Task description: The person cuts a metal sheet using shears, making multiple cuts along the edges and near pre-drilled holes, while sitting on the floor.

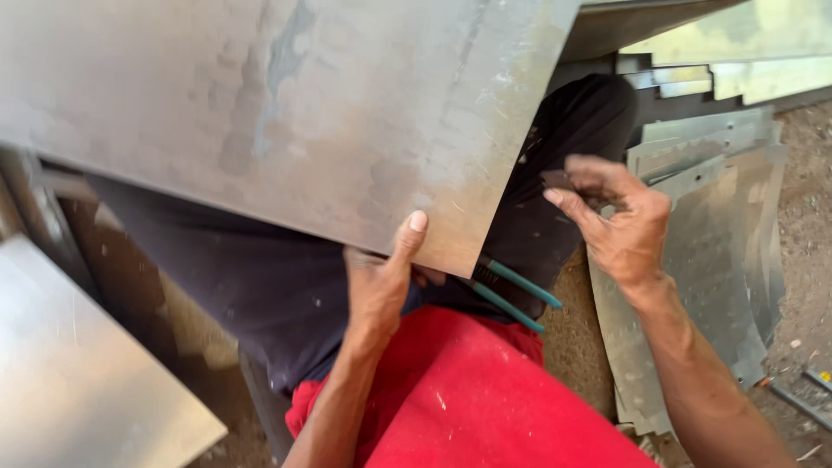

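Observation:
A large grey metal sheet fills the upper left and lies across my lap. My left hand grips its near edge, thumb pressed on top and fingers underneath. A tool with two teal handles pokes out from under the sheet just right of that hand; its head is hidden. My right hand hovers to the right over my dark trouser leg, fingers curled around a small dark piece that I cannot make out.
Cut metal sheets are stacked on the dirt floor at the right, with more strips behind. Another flat sheet lies at lower left. My red shirt fills the bottom centre. Small metal bits lie at far right.

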